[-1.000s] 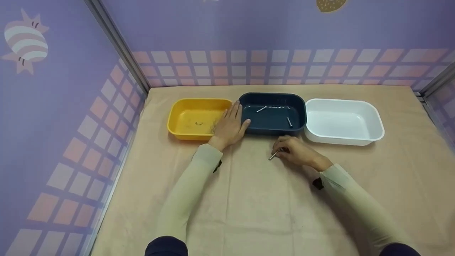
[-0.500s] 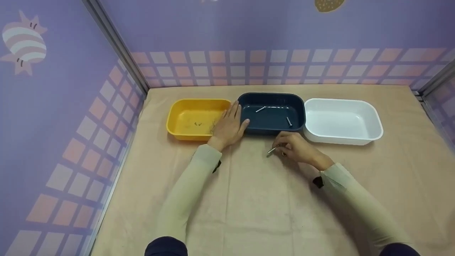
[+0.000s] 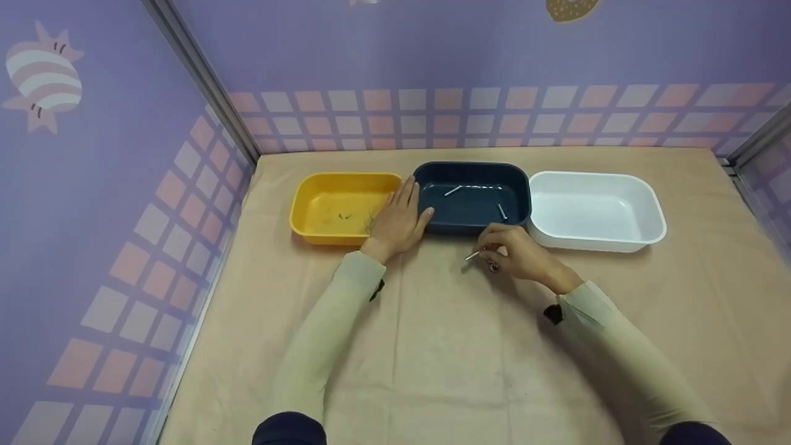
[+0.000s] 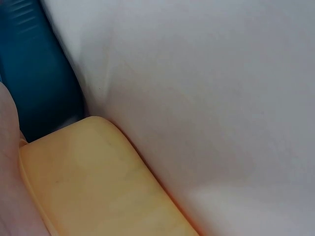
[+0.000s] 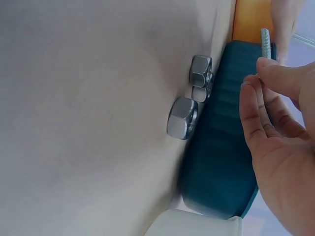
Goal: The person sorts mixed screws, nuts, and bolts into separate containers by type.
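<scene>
One bolt (image 5: 266, 44) is pinched in the right hand (image 3: 511, 250), off the near edge of the blue tray (image 3: 454, 229), its long axis pointing toward the left edge of the tabletop (image 3: 445, 346). Straight-fingered and grasping nothing, the left hand (image 3: 398, 219) rests where blue tray and yellow tray (image 3: 327, 239) meet; three nuts (image 5: 181, 119) beside the blue tray show clearly only in the right wrist view.
</scene>
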`<state>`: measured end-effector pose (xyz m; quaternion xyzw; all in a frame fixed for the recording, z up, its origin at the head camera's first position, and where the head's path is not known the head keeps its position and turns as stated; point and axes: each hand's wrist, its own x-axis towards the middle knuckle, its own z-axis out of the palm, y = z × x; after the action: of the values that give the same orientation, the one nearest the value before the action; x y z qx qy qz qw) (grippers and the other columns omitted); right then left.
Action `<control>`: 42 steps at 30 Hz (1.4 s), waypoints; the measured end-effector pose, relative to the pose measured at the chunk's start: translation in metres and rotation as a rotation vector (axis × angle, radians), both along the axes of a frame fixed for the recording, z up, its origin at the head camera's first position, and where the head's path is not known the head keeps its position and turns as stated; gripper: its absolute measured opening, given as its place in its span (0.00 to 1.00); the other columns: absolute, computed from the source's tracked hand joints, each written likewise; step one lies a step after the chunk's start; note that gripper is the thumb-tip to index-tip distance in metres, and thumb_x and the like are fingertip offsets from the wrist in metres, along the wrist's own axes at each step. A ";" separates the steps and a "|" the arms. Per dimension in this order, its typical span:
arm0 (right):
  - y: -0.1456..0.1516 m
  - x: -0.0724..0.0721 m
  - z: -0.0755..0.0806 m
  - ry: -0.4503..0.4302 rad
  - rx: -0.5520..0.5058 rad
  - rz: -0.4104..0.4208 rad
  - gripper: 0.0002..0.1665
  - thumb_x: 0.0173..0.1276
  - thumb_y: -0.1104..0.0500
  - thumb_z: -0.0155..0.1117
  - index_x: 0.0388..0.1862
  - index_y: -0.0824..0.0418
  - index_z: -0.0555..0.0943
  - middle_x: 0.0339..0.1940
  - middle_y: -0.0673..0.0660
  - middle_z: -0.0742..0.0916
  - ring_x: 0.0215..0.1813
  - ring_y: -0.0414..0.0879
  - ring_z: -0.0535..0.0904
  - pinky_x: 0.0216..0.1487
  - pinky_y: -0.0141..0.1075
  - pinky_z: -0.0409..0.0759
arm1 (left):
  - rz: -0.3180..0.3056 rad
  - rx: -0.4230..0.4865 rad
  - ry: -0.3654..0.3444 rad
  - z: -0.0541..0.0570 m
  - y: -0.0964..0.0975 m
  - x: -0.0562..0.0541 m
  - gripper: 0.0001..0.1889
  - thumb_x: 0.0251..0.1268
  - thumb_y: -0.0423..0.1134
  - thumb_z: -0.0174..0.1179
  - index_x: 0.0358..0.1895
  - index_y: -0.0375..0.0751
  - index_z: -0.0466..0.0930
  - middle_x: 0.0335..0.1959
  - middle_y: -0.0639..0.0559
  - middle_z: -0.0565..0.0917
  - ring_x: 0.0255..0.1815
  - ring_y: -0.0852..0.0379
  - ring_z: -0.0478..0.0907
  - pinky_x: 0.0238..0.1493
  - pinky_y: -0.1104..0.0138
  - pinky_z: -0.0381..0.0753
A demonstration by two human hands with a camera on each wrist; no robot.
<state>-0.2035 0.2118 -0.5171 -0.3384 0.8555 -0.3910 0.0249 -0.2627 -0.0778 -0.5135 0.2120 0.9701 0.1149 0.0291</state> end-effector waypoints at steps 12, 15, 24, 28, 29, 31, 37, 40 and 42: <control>-0.001 -0.002 0.005 0.070 -0.020 -0.007 0.11 0.68 0.75 0.72 0.42 0.64 0.92 0.44 0.56 0.89 0.48 0.48 0.87 0.47 0.38 0.90 | -0.001 0.006 0.008 -0.002 0.000 0.000 0.40 0.90 0.60 0.29 0.87 0.31 0.41 0.90 0.38 0.40 0.91 0.43 0.38 0.90 0.50 0.43; -0.002 -0.003 0.009 0.087 -0.022 -0.014 0.11 0.67 0.75 0.72 0.42 0.64 0.92 0.44 0.57 0.90 0.47 0.49 0.87 0.45 0.37 0.89 | -0.001 -0.002 0.008 -0.001 0.000 0.000 0.40 0.90 0.60 0.28 0.87 0.31 0.40 0.90 0.38 0.40 0.91 0.43 0.38 0.90 0.50 0.43; -0.002 -0.005 0.016 0.077 -0.027 -0.036 0.09 0.71 0.73 0.71 0.45 0.64 0.92 0.46 0.57 0.90 0.45 0.47 0.86 0.43 0.28 0.84 | -0.003 0.004 0.025 0.000 -0.001 0.000 0.40 0.90 0.60 0.29 0.87 0.30 0.44 0.90 0.37 0.42 0.91 0.43 0.40 0.90 0.49 0.46; -0.003 -0.008 0.017 0.080 -0.045 -0.036 0.09 0.70 0.74 0.71 0.45 0.66 0.91 0.46 0.58 0.90 0.41 0.46 0.85 0.40 0.27 0.82 | -0.002 -0.007 0.024 -0.001 0.000 -0.001 0.40 0.90 0.60 0.29 0.87 0.30 0.43 0.90 0.38 0.41 0.91 0.43 0.39 0.90 0.49 0.45; -0.003 -0.009 0.018 0.080 -0.052 -0.037 0.09 0.70 0.74 0.71 0.45 0.66 0.91 0.45 0.58 0.90 0.40 0.46 0.85 0.39 0.26 0.82 | -0.002 -0.010 0.022 -0.001 0.000 -0.001 0.41 0.90 0.60 0.28 0.87 0.31 0.42 0.90 0.38 0.41 0.91 0.43 0.39 0.90 0.49 0.45; -0.003 -0.011 0.018 0.081 -0.064 -0.039 0.09 0.69 0.74 0.71 0.45 0.67 0.91 0.45 0.59 0.89 0.39 0.47 0.84 0.39 0.26 0.81 | -0.002 -0.012 0.023 0.000 0.000 -0.001 0.41 0.90 0.60 0.28 0.87 0.31 0.42 0.90 0.38 0.41 0.91 0.43 0.39 0.90 0.50 0.45; -0.006 -0.016 0.023 0.073 -0.056 -0.072 0.07 0.71 0.73 0.71 0.44 0.67 0.91 0.45 0.59 0.89 0.38 0.47 0.84 0.38 0.25 0.80 | 0.002 -0.017 0.025 -0.001 0.000 -0.001 0.40 0.90 0.60 0.28 0.87 0.31 0.41 0.90 0.38 0.41 0.91 0.43 0.39 0.90 0.50 0.45; -0.007 -0.019 0.025 0.085 -0.053 -0.090 0.06 0.71 0.72 0.71 0.44 0.68 0.90 0.44 0.60 0.89 0.39 0.47 0.84 0.39 0.25 0.80 | 0.003 -0.019 0.024 -0.001 0.000 -0.001 0.40 0.90 0.60 0.28 0.87 0.31 0.41 0.90 0.38 0.41 0.91 0.44 0.39 0.90 0.50 0.45; -0.008 -0.021 0.027 0.098 -0.055 -0.098 0.05 0.72 0.72 0.71 0.43 0.68 0.90 0.44 0.60 0.89 0.39 0.47 0.83 0.39 0.24 0.79 | 0.004 -0.019 0.025 -0.001 0.000 0.000 0.40 0.90 0.60 0.28 0.87 0.31 0.41 0.90 0.38 0.41 0.91 0.43 0.39 0.90 0.49 0.45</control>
<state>-0.2242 0.2035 -0.4903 -0.3154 0.8602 -0.3981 -0.0455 -0.2632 -0.0777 -0.5145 0.2112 0.9718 0.1031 0.0189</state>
